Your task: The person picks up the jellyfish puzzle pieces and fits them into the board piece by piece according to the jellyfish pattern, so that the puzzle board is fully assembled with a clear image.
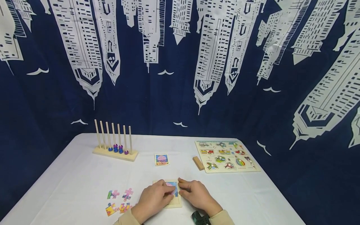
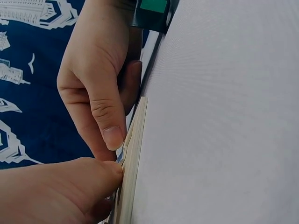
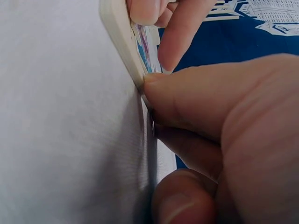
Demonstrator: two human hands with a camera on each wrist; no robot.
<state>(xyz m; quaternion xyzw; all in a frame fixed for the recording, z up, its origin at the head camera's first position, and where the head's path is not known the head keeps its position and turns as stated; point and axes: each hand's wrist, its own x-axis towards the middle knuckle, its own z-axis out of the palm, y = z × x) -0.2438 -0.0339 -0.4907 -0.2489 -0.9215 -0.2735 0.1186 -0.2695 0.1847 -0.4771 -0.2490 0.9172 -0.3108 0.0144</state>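
A small wooden puzzle tray (image 1: 176, 203) with a blue and pink picture inside lies near the table's front edge. Over it is my left hand (image 1: 154, 197), its index finger and thumb touching the picture with a gap between them. From the right, my right hand (image 1: 197, 194) holds the tray's edge; in the right wrist view its thumb (image 3: 187, 93) is against the wooden rim (image 3: 122, 42). The left hand covers much of the picture, so how the pieces sit is partly hidden. Loose jigsaw pieces (image 1: 127, 194) lie to the left.
Behind the tray lies a small picture card (image 1: 161, 160). A wooden peg rack with beads (image 1: 115, 154) stands at the back left. At the back right are a wooden block (image 1: 198, 163) and a vehicle puzzle board (image 1: 227, 157). A dark patterned curtain (image 1: 149, 103) hangs behind the table.
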